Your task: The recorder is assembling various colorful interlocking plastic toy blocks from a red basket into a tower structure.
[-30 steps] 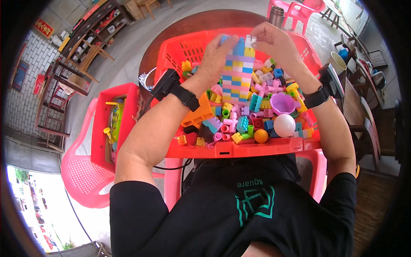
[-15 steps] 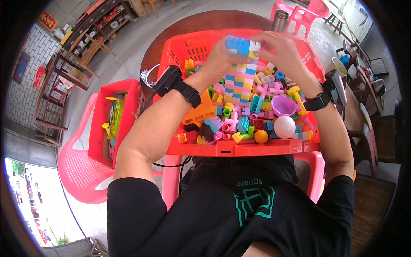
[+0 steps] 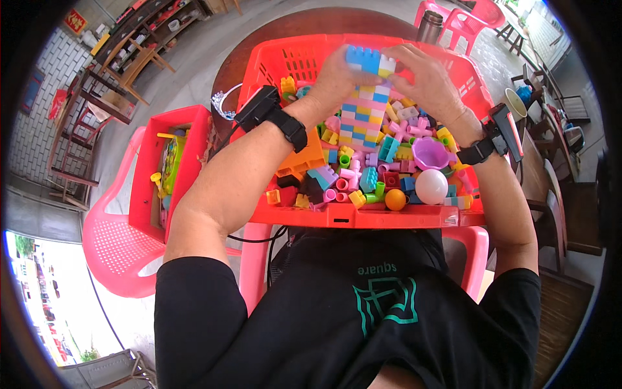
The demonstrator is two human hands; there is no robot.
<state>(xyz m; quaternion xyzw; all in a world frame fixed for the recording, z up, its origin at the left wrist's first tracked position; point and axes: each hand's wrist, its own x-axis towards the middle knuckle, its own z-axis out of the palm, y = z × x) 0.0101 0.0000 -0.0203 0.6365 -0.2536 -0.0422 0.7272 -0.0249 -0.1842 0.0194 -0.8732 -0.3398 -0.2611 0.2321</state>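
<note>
A tall tower of toy building blocks [image 3: 364, 115] stands in the red plastic basket [image 3: 363, 216], stacked in blue, white, yellow and pink. My left hand [image 3: 332, 83] is closed round the tower's upper left side, its thumb across the front. A blue block [image 3: 363, 59] with studs sits at the top. Beside it on the right is a white block [image 3: 387, 63], with the fingers and thumb of my right hand [image 3: 426, 79] closed about it. Loose blocks, a purple bowl [image 3: 429, 154], a white ball [image 3: 431, 187] and an orange ball [image 3: 395, 200] lie below the hands.
The basket rests at a round brown table [image 3: 285, 29], with a metal flask [image 3: 429, 27] behind it. On the left, a red box [image 3: 144, 194] of toys sits on a pink chair [image 3: 116, 249]. A silvery tiara [image 3: 222, 104] lies beside the basket.
The whole view has shifted slightly, and the basket sits a little higher in it. Both hands stay at the tower's top; my right fingers have shifted slightly around the white block.
</note>
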